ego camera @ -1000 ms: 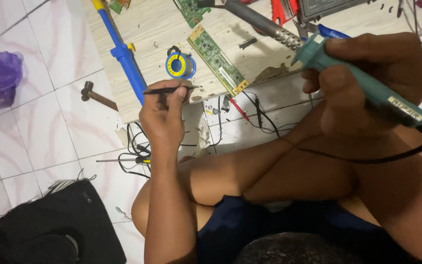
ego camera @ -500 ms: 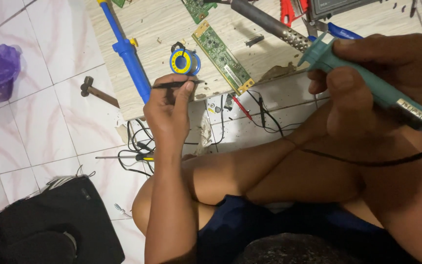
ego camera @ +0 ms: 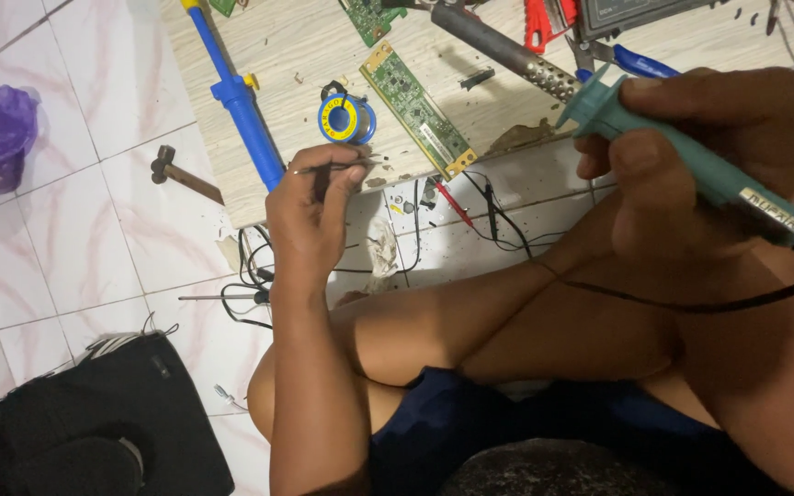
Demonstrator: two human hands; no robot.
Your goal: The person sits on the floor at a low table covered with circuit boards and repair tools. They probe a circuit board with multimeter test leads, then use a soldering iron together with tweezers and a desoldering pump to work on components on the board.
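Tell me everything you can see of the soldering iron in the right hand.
The soldering iron has a teal plastic handle with a flared collar at the front and a perforated metal barrel, its tip out of frame. A black cord runs from its rear. The right hand grips the handle; the barrel points up-left over the wooden board.

Glossy teal plastic soldering iron (ego camera: 691, 156); matt pale wood-grain board (ego camera: 305, 55); glossy white floor tiles (ego camera: 75, 248); perforated metal barrel (ego camera: 507, 50).

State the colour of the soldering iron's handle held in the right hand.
Teal green handle, head view.
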